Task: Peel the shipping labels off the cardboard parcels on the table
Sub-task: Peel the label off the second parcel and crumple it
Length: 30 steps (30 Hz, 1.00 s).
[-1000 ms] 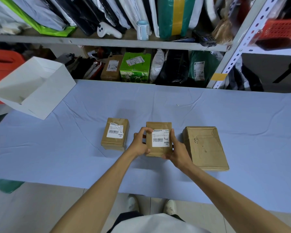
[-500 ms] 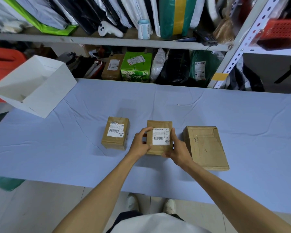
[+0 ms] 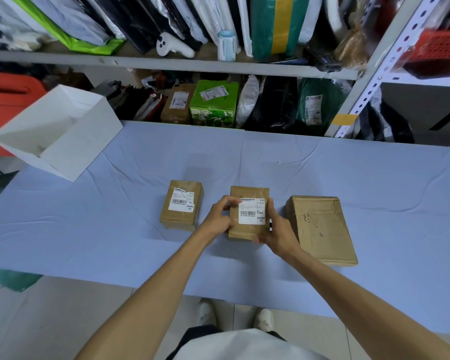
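Brown cardboard made up three parcels in a row on a bench (image 3: pixel 89 229) covered with pale blue cloth. A person stood at the near edge with both bare arms reaching forward. Both hands were clamped on the middle parcel (image 3: pixel 246 231), which rested on the cloth, well in from the near edge. The left hand (image 3: pixel 218 219) curled round its left edge, with the fingertips at the upper left corner of its white shipping label (image 3: pixel 252 213) (barcode and black print facing up). They may have been pinching that corner, but the blur made it hard to tell. The right hand (image 3: pixel 278 229) gripped the right edge, fingers along the side and thumb near the bottom corner.

Just beside it to the left stood the left parcel (image 3: pixel 178 220), with a creased label (image 3: pixel 181 202) on top. To the right lay the right parcel (image 3: pixel 320 227), larger and flatter, its top bare taped cardboard. An open white box (image 3: pixel 63 133) sat tilted at the bench's far left corner. Behind the bench, shelves (image 3: pixel 166 62) were crowded with bags and packages.
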Available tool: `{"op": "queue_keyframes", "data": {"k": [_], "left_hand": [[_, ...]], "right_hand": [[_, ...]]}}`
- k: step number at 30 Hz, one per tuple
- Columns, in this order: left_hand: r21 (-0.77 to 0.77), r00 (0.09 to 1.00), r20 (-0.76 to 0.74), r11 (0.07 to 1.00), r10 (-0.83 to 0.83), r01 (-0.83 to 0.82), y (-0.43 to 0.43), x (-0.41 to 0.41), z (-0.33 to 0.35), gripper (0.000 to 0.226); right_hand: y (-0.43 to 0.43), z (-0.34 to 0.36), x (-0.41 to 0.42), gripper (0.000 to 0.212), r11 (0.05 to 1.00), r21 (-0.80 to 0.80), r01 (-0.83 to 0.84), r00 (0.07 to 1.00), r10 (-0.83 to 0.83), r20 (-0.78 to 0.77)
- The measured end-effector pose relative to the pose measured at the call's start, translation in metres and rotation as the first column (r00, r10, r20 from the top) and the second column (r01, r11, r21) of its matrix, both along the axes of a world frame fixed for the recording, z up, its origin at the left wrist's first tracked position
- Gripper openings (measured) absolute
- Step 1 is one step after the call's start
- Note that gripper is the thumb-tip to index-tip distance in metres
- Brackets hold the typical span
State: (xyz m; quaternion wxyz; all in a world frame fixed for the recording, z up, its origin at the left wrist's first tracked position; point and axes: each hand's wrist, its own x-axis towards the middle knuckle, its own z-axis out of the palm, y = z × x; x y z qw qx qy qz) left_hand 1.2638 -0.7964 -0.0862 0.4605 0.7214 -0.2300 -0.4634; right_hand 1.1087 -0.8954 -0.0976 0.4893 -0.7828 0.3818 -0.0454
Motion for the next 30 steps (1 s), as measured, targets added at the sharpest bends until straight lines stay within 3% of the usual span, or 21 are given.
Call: {"op": "queue_keyframes", "data": {"k": [2,5,10,14,23,30], "left_hand": [[-0.012,0.993,0.118,0.999,0.033,-0.032,-0.001,-0.003,-0.003,0.052],[-0.054,0.951,0.28,0.991,0.131,-0.12,-0.005,-0.006,-0.009,0.036],[-0.044,0.955,0.262,0.991,0.137,-0.13,-0.018,-0.004,-0.01,0.025],[-0.043,0.954,0.252,0.987,0.162,-0.157,-0.024,-0.002,-0.012,0.018],[-0.032,0.895,0.381,0.971,0.232,-0.238,-0.044,-0.001,-0.017,0.006],[0.057,0.873,0.478,0.988,0.101,-0.146,-0.048,0.0,-0.019,0.009]], "right_hand": [[0.0,0.001,-0.001,0.099,1.0,0.002,-0.005,1.0,0.005,-0.008],[0.001,0.001,-0.002,0.099,1.0,-0.018,-0.023,1.0,0.023,-0.007],[-0.001,0.001,-0.003,0.09,1.0,0.03,0.0,1.0,0.0,0.003],[-0.001,0.001,-0.004,0.099,1.0,0.01,-0.007,1.0,0.007,-0.003],[-0.005,-0.002,-0.003,0.103,1.0,0.024,-0.012,1.0,0.012,-0.022],[-0.005,-0.004,-0.002,0.104,1.0,-0.001,-0.013,1.0,0.013,-0.026]]}}
